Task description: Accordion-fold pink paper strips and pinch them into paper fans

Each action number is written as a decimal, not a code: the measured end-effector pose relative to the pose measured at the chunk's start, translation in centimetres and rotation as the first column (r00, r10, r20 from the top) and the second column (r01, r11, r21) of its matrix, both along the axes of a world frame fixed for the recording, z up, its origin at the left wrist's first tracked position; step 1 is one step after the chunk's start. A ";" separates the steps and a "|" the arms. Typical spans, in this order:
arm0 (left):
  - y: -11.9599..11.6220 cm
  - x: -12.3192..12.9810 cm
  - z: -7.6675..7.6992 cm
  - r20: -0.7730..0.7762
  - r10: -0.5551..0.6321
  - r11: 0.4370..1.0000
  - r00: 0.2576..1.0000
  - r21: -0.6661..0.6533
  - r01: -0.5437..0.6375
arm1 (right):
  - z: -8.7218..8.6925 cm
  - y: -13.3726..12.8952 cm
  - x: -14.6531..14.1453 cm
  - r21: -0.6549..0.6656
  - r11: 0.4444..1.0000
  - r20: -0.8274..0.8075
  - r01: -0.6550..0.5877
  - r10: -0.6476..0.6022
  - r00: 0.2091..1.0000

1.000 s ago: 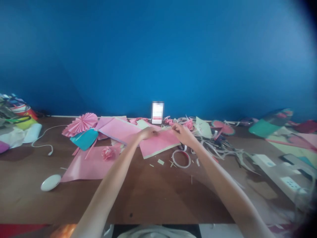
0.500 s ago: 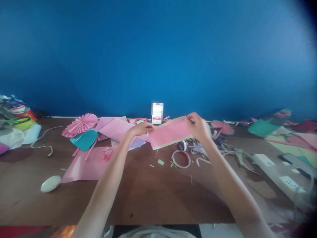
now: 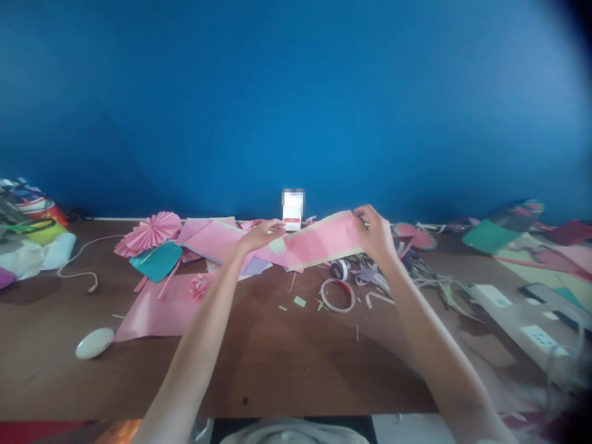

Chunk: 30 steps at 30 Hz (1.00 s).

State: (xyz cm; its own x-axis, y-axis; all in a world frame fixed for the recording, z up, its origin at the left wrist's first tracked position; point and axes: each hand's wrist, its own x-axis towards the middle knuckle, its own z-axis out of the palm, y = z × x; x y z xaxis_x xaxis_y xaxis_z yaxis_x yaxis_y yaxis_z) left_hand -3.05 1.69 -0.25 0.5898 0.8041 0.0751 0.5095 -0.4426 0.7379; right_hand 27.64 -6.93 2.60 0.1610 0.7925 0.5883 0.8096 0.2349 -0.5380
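Note:
My right hand (image 3: 375,233) pinches the right end of a pink paper strip (image 3: 324,240) with pale edges. The strip is held up off the table, slanting down to the left. My left hand (image 3: 263,235) is just left of the strip's free end, fingers stretched out and apart from it. Under and beside that hand lie pink and lilac paper sheets (image 3: 217,239), and a small pale green piece (image 3: 277,246) shows near its fingers. A lit phone (image 3: 292,211) stands upright behind, between the hands.
A tape roll (image 3: 337,295) and paper scraps (image 3: 300,301) lie on the brown table. At left are a pleated pink paper fan (image 3: 155,231), a teal paper piece (image 3: 160,262) and a white oval object (image 3: 95,343). A power strip (image 3: 539,338) stands at right.
My left hand has let go of the strip's left end and its fingers have opened. The strip has shifted slightly right and up with my right hand.

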 end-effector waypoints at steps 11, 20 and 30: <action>-2.4 3.8 1.4 -0.073 -0.213 0.976 0.974 0.026 0.215 | -0.7 -0.4 -2.7 -0.172 0.927 -0.127 -0.334 0.316 0.940; -2.4 3.5 1.7 -0.176 -0.178 0.967 0.968 0.151 0.205 | -0.7 -0.9 -3.9 -0.164 0.933 0.063 -0.320 0.333 0.941; -2.2 2.6 2.1 -0.153 0.043 0.900 0.987 0.434 0.028 | -1.1 -0.5 -3.5 -0.057 0.970 0.206 -0.238 0.244 0.948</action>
State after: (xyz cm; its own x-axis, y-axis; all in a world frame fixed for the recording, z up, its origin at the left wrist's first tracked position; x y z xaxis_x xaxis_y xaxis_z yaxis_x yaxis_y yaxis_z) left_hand -0.46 -0.50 1.88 0.6169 0.7166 0.3256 0.6060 -0.6964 0.3845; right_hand 24.10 -7.40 1.48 -0.1613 0.8111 0.5623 0.8263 0.4225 -0.3725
